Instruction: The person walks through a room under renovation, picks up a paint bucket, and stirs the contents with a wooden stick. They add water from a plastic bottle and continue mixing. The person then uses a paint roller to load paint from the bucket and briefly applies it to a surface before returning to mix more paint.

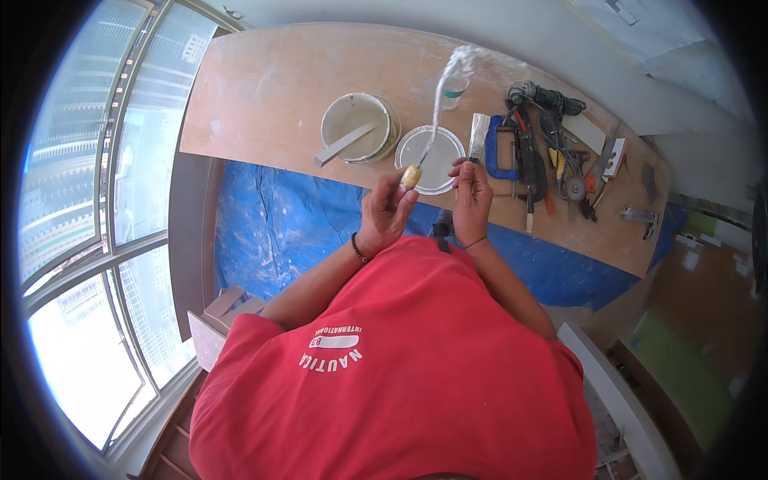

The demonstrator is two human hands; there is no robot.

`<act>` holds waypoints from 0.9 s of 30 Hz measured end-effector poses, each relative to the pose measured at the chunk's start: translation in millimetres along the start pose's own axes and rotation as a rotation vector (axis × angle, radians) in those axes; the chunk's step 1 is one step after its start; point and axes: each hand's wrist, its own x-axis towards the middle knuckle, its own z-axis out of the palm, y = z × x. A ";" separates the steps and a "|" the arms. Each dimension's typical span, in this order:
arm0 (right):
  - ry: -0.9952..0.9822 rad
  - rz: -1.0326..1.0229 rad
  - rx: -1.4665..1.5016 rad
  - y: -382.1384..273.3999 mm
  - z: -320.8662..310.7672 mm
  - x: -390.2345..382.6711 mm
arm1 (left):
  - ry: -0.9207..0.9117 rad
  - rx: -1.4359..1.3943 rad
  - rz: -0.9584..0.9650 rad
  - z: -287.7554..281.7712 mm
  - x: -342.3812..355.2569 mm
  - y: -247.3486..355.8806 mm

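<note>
My left hand point(380, 212) is closed on the yellow handle point(412, 176) of a long, thin tool whose pale rod point(438, 108) rises over the wooden board to a fuzzy white head point(466, 61). My right hand point(472, 200) grips a flat paintbrush point(478, 138) by its handle, pale bristles upward. Behind both hands lies a white-rimmed round lid or tray point(436, 182) with grey content. Left of it stands a white bucket point(350, 112) with a pale flat stick point(348, 142) across it. A small clear cup point(454, 94) with a green band stands behind the tool's rod.
The wooden board point(256, 88) also carries a blue clamp point(502, 172), an angle grinder point(552, 102) and several hand tools at the right. A blue sheet point(264, 216) covers the floor below. A large window point(80, 160) is on the left, a pale wall behind the board.
</note>
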 end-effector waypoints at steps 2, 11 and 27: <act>-0.047 -0.115 0.012 -24.0 4.9 0.8 | -0.012 -0.131 0.060 21.7 16.4 8.6; -0.026 -0.500 -0.367 -70.4 -7.8 2.5 | -0.001 -0.490 0.016 65.7 21.8 1.8; 0.095 -0.256 -0.468 -59.2 -88.7 -5.0 | -0.317 0.801 0.425 4.5 6.2 -146.9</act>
